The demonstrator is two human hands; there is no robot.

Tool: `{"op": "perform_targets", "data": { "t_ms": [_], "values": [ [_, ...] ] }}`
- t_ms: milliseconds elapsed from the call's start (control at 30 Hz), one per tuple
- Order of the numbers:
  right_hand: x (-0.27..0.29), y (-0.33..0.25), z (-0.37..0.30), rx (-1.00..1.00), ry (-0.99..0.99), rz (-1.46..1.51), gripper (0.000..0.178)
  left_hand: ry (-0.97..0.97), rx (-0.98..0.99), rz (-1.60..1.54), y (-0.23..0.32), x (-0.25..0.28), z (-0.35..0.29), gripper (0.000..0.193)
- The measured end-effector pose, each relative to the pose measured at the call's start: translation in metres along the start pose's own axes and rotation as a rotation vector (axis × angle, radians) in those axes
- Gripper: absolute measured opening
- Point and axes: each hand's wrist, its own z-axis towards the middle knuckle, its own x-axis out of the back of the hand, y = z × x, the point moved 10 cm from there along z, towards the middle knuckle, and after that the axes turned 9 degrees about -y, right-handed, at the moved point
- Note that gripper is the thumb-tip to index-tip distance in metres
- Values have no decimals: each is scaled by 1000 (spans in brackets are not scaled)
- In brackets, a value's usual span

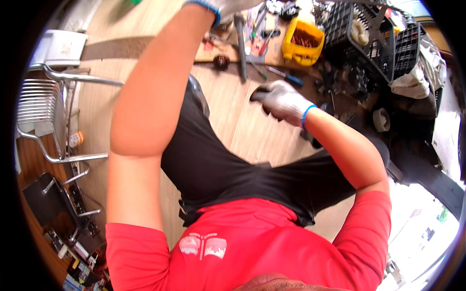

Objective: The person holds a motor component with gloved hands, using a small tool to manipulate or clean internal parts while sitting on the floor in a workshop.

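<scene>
My left hand (230, 7), in a pale work glove with a blue cuff, reaches up to the far edge of the view, where its fingers are cut off. My right hand (284, 101) wears a matching glove with dark fingertips. It hovers over the floor before my knees, its fingers curled closed; anything inside them is hidden. Just beyond it lies a screwdriver with a blue handle (293, 79). A hammer (241, 46) stretches across the edge of a board, left of the right hand. A round dark reddish part (221, 61) rests beside the hammer.
A cut-open yellow jug (292, 54) of small reddish-brown pieces stands far right of centre. Behind it are black plastic crates (343, 29) with parts. A metal-framed chair (41, 104) stands at left, with a black chair (53, 199) nearer. A tape roll (381, 120) lies at right.
</scene>
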Motion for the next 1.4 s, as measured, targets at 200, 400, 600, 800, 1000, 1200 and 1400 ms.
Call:
{"op": "perform_targets", "data": {
  "t_ms": [200, 400, 600, 800, 1000, 1200, 1400],
  "values": [
    [111, -76, -66, 470, 345, 451, 22, 432, -181, 314, -35, 20, -9, 34],
    [119, -97, -91, 596, 307, 507, 25, -66, 25, -1759, -52, -56, 25, 48],
    [121, -118, -106, 784, 291, 617, 24, 26, -66, -1917, -2, -42, 13, 64],
    [124, -131, -117, 787, 426, 207, 26, -25, 14, -1880, 11, -59, 11, 66],
    [121, -147, -139, 872, 704, -470, 25, -227, -76, -1835, 36, -70, 11, 65],
    [133, -132, -120, 716, 579, -165, 23, -195, -136, -1660, 43, -72, 7, 49],
    [118, -144, -129, 865, 768, -691, 20, -62, -122, -1338, 38, -59, 5, 29]
  ]
}}
